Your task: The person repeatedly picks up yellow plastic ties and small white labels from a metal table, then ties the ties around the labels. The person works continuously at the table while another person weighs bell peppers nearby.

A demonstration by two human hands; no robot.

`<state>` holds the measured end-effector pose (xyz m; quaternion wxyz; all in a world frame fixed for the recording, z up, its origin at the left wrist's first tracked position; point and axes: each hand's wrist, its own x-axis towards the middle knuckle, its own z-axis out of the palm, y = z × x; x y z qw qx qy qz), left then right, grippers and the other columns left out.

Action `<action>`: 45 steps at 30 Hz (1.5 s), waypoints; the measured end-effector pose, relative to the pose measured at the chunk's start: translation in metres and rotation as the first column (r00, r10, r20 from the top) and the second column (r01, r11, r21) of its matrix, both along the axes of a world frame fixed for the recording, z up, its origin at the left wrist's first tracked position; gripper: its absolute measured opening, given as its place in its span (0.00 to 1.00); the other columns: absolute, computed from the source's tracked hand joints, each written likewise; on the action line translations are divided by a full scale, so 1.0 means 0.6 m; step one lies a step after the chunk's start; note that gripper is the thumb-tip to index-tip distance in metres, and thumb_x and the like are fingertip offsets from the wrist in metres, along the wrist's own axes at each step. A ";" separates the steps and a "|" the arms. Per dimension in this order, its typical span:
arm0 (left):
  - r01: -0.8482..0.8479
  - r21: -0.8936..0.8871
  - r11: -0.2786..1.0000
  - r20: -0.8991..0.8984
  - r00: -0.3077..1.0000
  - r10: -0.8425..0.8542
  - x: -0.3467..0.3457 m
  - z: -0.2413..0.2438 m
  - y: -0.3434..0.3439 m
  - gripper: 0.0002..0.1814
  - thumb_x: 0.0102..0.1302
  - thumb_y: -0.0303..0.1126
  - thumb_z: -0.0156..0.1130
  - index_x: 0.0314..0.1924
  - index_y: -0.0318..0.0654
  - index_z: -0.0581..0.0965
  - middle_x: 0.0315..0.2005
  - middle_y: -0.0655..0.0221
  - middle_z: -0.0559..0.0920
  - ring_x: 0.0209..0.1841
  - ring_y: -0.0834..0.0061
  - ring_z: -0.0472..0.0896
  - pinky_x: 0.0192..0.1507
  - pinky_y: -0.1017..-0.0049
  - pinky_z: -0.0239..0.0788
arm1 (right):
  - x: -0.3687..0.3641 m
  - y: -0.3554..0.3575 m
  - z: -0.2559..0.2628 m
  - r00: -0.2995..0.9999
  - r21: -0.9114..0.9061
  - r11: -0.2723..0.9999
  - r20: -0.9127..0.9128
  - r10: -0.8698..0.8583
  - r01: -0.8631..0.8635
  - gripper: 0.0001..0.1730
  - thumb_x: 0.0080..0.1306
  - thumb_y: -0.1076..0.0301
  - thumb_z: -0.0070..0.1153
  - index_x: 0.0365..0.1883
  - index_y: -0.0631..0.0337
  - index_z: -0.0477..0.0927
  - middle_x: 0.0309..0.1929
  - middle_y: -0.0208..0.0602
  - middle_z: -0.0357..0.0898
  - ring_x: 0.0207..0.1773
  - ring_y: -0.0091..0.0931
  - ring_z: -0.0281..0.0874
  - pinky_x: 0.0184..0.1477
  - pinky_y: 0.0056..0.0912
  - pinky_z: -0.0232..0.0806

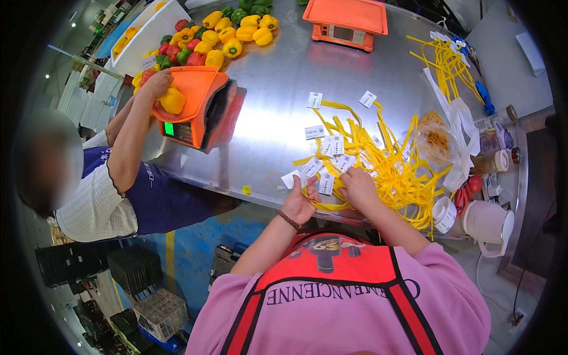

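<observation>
My left hand (302,203) is at the front edge of the steel table, holding a white label (290,179) between thumb and fingers. A yellow strap (330,207) runs from beside that hand toward my right hand (358,189). The right hand rests with bent fingers at the near side of a tangled pile of flat yellow straps (390,173); whether its fingertips grip one is hidden. Several straps carry white printed labels, and one such label (326,183) lies between my hands.
To the left, a co-worker's hand (157,84) is over an orange scale (195,91) with a yellow bell pepper (173,101). More peppers (222,35) lie behind it. Another orange scale (346,20) stands at the back. Rubber bands in a bag (437,140), a label roll (443,214) and a kettle (486,224) are at right.
</observation>
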<state>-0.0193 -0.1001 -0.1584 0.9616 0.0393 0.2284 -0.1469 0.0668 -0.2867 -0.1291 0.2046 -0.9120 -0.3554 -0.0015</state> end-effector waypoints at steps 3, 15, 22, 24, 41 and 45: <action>0.049 0.080 0.996 0.040 0.998 -0.052 0.000 0.010 0.000 0.18 0.64 0.30 0.54 0.53 0.33 0.67 0.33 0.71 0.71 0.32 0.84 0.68 0.39 0.83 0.66 | 0.016 -0.001 -0.023 0.995 -0.126 0.990 -0.084 0.049 -0.060 0.10 0.51 0.63 0.59 0.25 0.61 0.76 0.26 0.41 0.74 0.33 0.39 0.73 0.34 0.41 0.66; -0.007 0.345 0.939 0.021 1.000 0.000 0.027 0.053 -0.043 0.18 0.71 0.38 0.43 0.54 0.35 0.68 0.51 0.61 0.73 0.53 0.69 0.70 0.59 0.68 0.60 | -0.019 0.081 0.034 0.926 0.317 0.919 -0.361 -0.114 0.237 0.12 0.58 0.59 0.54 0.28 0.59 0.76 0.23 0.46 0.77 0.25 0.43 0.76 0.27 0.41 0.68; -0.134 0.355 0.925 -0.011 0.989 0.147 0.030 0.003 0.016 0.17 0.72 0.42 0.38 0.45 0.37 0.70 0.34 0.66 0.76 0.40 0.70 0.73 0.49 0.67 0.66 | 0.009 0.092 0.020 0.898 0.229 0.959 -0.437 -0.054 0.169 0.13 0.57 0.58 0.53 0.26 0.58 0.80 0.25 0.45 0.77 0.31 0.42 0.76 0.33 0.44 0.68; -0.153 0.341 0.928 -0.077 0.979 0.190 0.038 0.035 0.021 0.16 0.72 0.43 0.40 0.40 0.39 0.70 0.20 0.74 0.69 0.24 0.77 0.67 0.36 0.72 0.66 | 0.061 0.099 0.013 0.943 0.210 0.945 -0.272 -0.189 0.250 0.13 0.56 0.59 0.55 0.26 0.60 0.79 0.27 0.44 0.76 0.33 0.41 0.75 0.36 0.41 0.68; 0.033 0.390 0.920 -0.079 0.997 -0.003 0.067 -0.008 0.031 0.13 0.70 0.42 0.45 0.38 0.42 0.73 0.31 0.72 0.77 0.34 0.81 0.73 0.33 0.81 0.65 | 0.028 0.106 0.049 0.852 0.146 0.986 -0.504 0.141 -0.078 0.14 0.63 0.56 0.46 0.31 0.57 0.76 0.26 0.46 0.77 0.30 0.45 0.75 0.33 0.45 0.68; -0.028 0.315 0.949 0.010 1.000 0.026 0.056 0.013 0.046 0.13 0.71 0.41 0.41 0.43 0.42 0.71 0.26 0.72 0.74 0.32 0.78 0.72 0.44 0.72 0.67 | 0.113 0.081 0.027 0.852 0.175 0.973 -0.523 -0.036 0.149 0.17 0.63 0.55 0.49 0.32 0.60 0.79 0.30 0.47 0.78 0.35 0.41 0.76 0.39 0.41 0.67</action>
